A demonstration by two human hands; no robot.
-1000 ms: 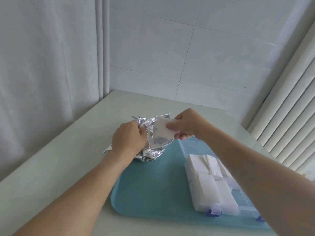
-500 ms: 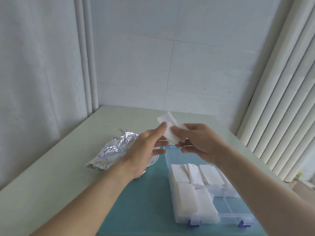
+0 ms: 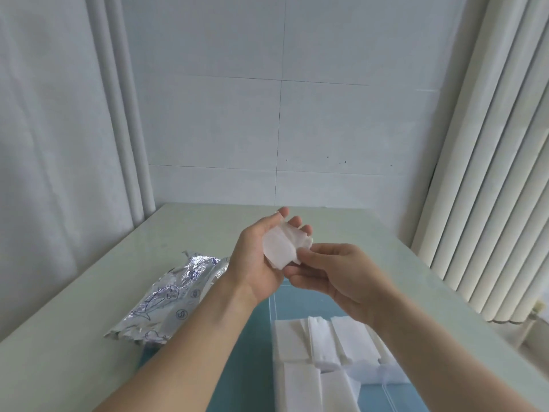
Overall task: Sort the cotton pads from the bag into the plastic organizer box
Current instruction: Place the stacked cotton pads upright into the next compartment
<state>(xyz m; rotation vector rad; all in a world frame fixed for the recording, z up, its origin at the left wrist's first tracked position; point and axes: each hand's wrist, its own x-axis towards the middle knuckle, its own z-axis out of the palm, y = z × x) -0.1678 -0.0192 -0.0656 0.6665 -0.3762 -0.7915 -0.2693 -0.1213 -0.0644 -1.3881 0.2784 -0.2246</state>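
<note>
My left hand (image 3: 261,260) cradling pads (image 3: 282,248) above the box (image 3: 326,352), my right hand (image 3: 335,278) pinching their edge, bag (image 3: 169,298) left of box

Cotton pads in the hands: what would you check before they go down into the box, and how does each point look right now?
1. Pads held: the cotton pads lie in the left hand, and the right hand pinches their edge. Ok.
2. Pads squared into a neat stack: they look fanned. Not ok.
3. Organizer box open: pads already lie in it, no lid over them. Ok.
4. Free compartment: the near right part looks empty, partly hidden by the right arm. Cannot tell.
5. Foil bag out of the way: it lies to the left of the box. Ok.
</note>
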